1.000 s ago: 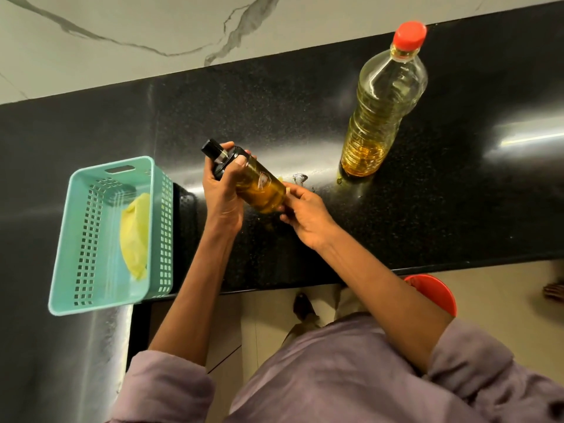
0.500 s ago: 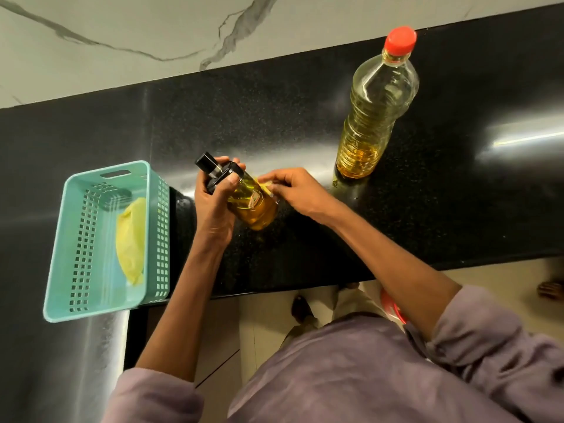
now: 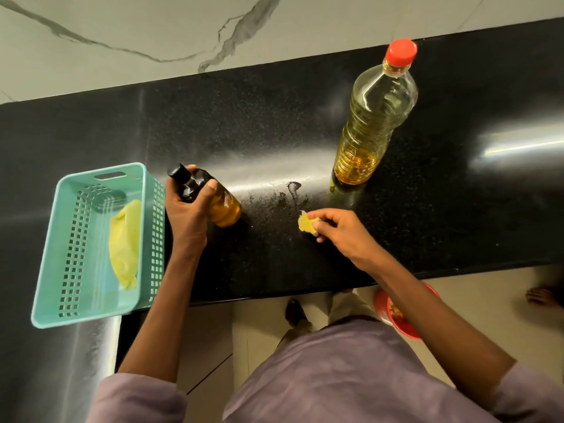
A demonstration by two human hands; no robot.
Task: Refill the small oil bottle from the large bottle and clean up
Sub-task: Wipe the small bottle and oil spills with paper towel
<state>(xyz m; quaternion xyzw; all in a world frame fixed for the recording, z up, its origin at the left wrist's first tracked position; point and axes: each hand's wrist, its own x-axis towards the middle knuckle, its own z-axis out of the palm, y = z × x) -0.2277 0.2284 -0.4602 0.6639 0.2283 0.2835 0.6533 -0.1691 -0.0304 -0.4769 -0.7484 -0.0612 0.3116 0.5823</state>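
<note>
The black bench (image 3: 305, 117) runs across the view under a marble-veined wall, and on it, far right, the large bottle (image 3: 374, 123) stands upright with its red cap on, oil low in its base. At the left edge a teal basket (image 3: 52, 270) sits partly over the bench front, a yellow cloth (image 3: 125, 242) lying inside. Between them the small oil bottle (image 3: 213, 199) is tilted, its long axis running from the black cap at upper left down to the amber base at lower right; the left hand (image 3: 186, 215) grips its dark neck and shoulder, fingers curled round it. The right hand (image 3: 341, 230) pinches a small yellow scrap (image 3: 307, 222) low over the bench. Just beyond those fingers, toward the wall, lies a smear of oil (image 3: 290, 193), nearer to the right hand than to the left, so wiping likely falls to it. Nothing stands between the scrap and the smear; the large bottle's base is close on the right and could be nudged.
</note>
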